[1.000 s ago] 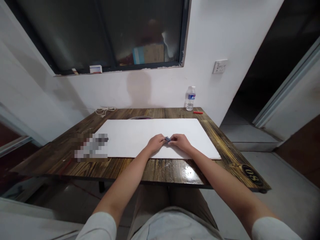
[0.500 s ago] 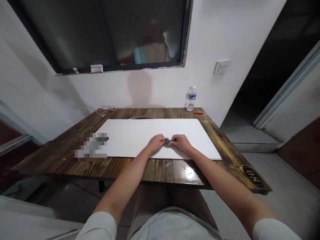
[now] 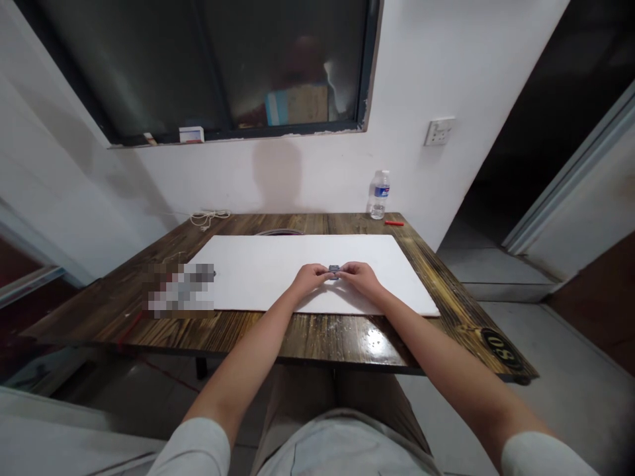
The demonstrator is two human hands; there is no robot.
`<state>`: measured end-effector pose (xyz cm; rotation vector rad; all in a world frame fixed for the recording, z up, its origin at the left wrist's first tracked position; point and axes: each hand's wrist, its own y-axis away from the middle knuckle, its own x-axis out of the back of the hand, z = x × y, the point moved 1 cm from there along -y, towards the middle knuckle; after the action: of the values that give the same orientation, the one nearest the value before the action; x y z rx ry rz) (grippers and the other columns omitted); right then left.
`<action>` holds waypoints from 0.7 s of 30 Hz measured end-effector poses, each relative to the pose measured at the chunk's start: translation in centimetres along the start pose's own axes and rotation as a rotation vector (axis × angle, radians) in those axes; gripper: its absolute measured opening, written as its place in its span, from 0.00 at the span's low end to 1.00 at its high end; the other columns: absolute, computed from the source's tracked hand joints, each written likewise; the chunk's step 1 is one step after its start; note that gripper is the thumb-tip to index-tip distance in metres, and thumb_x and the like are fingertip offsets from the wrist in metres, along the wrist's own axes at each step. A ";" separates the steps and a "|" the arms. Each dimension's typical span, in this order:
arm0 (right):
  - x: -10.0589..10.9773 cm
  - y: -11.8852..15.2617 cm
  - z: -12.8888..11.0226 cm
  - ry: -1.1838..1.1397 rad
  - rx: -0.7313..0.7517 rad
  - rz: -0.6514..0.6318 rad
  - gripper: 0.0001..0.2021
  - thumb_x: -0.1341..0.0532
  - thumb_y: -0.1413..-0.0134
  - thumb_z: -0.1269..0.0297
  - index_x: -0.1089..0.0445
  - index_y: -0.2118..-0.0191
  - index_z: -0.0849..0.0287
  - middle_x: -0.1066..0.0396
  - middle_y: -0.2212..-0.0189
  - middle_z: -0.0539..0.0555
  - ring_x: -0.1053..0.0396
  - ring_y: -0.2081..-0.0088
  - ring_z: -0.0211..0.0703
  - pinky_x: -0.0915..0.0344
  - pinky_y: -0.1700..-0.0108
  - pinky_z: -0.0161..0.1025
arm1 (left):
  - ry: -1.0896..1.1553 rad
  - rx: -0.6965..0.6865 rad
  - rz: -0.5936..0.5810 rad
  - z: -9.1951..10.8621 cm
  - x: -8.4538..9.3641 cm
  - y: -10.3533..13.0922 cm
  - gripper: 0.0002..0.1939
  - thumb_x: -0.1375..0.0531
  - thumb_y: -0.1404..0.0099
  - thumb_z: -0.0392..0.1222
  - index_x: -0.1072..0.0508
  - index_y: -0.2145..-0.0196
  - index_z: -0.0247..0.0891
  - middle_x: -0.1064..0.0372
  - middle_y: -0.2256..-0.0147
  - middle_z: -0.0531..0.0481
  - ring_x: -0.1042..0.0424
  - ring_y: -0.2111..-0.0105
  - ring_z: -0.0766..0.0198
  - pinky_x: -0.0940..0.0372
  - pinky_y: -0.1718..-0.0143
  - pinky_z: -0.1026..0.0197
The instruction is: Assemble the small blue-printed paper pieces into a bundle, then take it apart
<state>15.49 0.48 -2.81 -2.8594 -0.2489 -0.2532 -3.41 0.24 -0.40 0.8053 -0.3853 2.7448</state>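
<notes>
Between my two hands is a small dark grey-blue object [image 3: 334, 269], too small to name by kind. My left hand [image 3: 310, 277] pinches its left side with thumb and fingers. From the other side my right hand [image 3: 360, 276] grips its right end. Both hands are closed and sit just over a white board [image 3: 258, 271]. The fingertips cover the object's two ends.
The board lies on a dark wooden table [image 3: 307, 340]. A water bottle [image 3: 379, 196] and a red pen-like stick [image 3: 394, 223] are at the back right. A white cable [image 3: 208, 217] lies at the back left. A blurred-out patch [image 3: 183, 287] covers the board's left end.
The small object has turned from a slant to nearly level, with more of its face showing. Both hands have shifted slightly away from me, still holding it.
</notes>
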 end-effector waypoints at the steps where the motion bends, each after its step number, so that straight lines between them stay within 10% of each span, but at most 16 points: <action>1: -0.1 0.1 -0.1 -0.029 -0.009 -0.003 0.17 0.32 0.60 0.50 0.27 0.73 0.60 0.28 0.78 0.50 0.35 0.74 0.39 0.40 0.71 0.36 | 0.033 0.017 -0.001 -0.1 0.0 0.0 0.20 0.37 0.46 0.57 0.22 0.70 0.35 0.27 0.73 0.50 0.31 0.70 0.62 0.41 0.68 0.63; 21: -0.5 0.6 -1.3 -0.143 -0.057 -0.015 0.22 0.26 0.72 0.51 0.34 0.75 0.59 0.34 0.80 0.47 0.39 0.77 0.35 0.44 0.73 0.35 | 0.142 0.089 -0.071 0.4 0.1 0.3 0.23 0.36 0.47 0.61 0.24 0.74 0.33 0.31 0.78 0.51 0.37 0.78 0.68 0.45 0.75 0.65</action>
<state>14.94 -0.49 -1.85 -2.9363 -0.2953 -0.0596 -3.44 -0.17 -0.06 0.6273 -0.2042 2.7478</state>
